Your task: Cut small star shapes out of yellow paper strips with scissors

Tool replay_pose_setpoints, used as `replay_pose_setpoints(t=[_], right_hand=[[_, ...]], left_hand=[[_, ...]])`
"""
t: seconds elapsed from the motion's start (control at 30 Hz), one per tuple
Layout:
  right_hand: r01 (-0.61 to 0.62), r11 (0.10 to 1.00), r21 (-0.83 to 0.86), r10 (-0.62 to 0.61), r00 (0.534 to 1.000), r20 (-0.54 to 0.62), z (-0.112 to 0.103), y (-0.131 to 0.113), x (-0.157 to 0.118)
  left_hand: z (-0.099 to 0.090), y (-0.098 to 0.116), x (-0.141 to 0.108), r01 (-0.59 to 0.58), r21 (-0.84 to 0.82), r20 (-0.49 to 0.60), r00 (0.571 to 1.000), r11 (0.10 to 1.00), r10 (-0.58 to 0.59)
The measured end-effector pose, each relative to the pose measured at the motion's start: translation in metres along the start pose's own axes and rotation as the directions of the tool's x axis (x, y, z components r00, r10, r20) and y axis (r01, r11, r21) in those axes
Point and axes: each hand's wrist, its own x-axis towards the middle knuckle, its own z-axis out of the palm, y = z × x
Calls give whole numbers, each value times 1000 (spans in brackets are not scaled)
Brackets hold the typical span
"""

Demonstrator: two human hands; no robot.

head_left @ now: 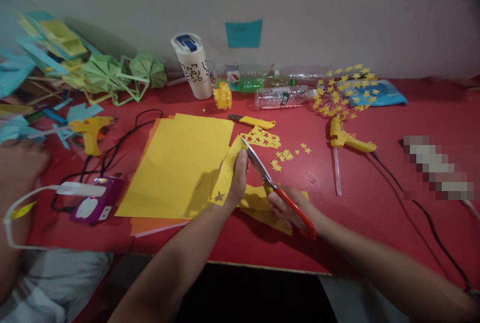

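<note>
My left hand [239,178] pinches a strip of yellow paper [224,175] with a star-shaped hole near its lower end and faint outlines drawn on it. In my right hand [287,205] are red-handled scissors [257,158], their blades pointing up-left with the tip at the strip's upper end. Under and behind my right hand lie more yellow paper pieces [257,198]. Just beyond the blades rests a star-punched paper scrap [262,137], with several small cut yellow stars [285,155] to its right. A yellow utility knife [255,122] lies behind the scrap.
Yellow sheets [176,163] are stacked at left. Glue guns [90,130] lie on both sides, the right one [348,138] beside a star-covered bottle [333,95]. A purple power adapter [99,200], white tumbler [195,70] and plastic bottles [281,97] stand about. Another person's arm [18,178] rests at left.
</note>
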Motion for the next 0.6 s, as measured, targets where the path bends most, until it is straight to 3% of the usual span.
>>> replay_pose_setpoints(t=[0.2,0.37,0.6], right_hand=[[77,993,-87,-78,997,-9,-7,-5,-4],[36,993,-111,-41,998,-47,-10,-6,-6],[54,992,-116,-59,997,-47,-13,-4,-7]], left_hand=[[5,11,5,-47,-78,9,999,996,48],[-1,13,12,34,-195,134,991,980,-8],[-7,13,13,79,-324,117,992,943,-43]])
